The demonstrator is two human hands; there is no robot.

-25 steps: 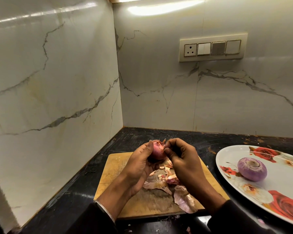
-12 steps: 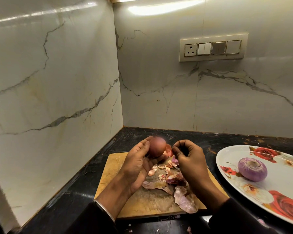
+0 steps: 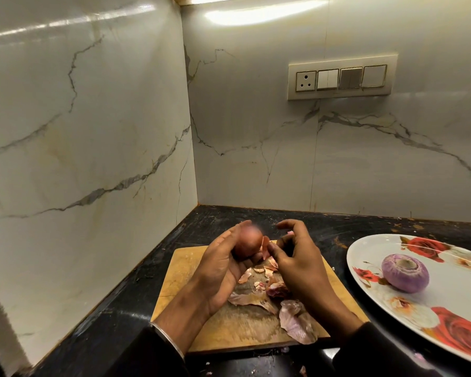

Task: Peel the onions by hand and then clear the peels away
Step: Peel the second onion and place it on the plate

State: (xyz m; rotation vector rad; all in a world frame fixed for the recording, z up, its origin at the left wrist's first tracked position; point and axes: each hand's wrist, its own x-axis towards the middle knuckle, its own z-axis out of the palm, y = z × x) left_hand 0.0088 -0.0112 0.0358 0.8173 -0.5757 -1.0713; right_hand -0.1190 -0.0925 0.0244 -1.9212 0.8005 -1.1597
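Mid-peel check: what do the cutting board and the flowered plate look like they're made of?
Rectangular tan cutting board: looks like unfinished wood, with visible grain and a dark worn patch. White oval plate with red roses: smooth and glossy, printed pattern; ceramic or melamine, can't tell which.

left hand (image 3: pixel 220 270) cradling onion (image 3: pixel 247 242), peels (image 3: pixel 280 303) below

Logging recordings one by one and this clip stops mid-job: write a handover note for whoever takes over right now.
Left hand grips the half-peeled onion above the cutting board.
Right hand is beside it, fingers loosely curled; whether it pinches a skin flake is unclear.
Done: one peeled onion lies on the floral plate.
Loose peels litter the board.
Left: finish peeling the held onion, plate it, clear the peels.
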